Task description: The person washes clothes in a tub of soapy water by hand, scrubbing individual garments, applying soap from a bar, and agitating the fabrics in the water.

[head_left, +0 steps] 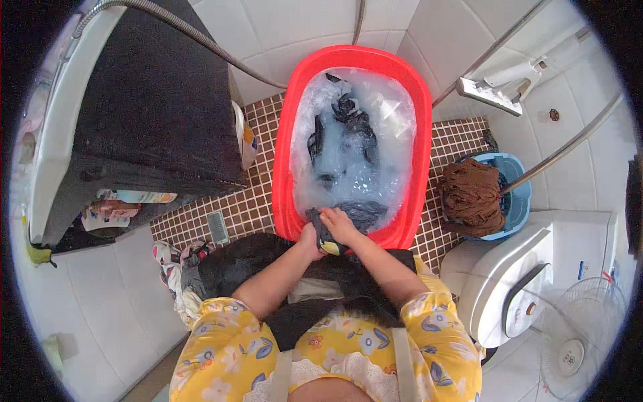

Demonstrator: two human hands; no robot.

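At the near rim of a large red tub (284, 161), both hands are closed on a dark grey wet cloth (323, 231). My left hand (309, 240) grips its left side, with the fingers partly hidden. My right hand (339, 226) presses over the top, fingers bent around the fabric. A small pale-yellow patch (333, 248) shows just below the hands; I cannot tell whether it belongs to the cloth. Cloudy, sudsy water (395, 157) fills the tub, and black garments (358, 130) float half sunk in it.
Right of the tub, a blue basket (519, 194) holds brown cloth (472, 197). Beyond it stand a white toilet (516, 295) and a fan (569, 355). A black-sided cabinet (161, 100) is at left, with a metal hose (194, 43) above. Crumpled clothes (177, 275) lie near left.
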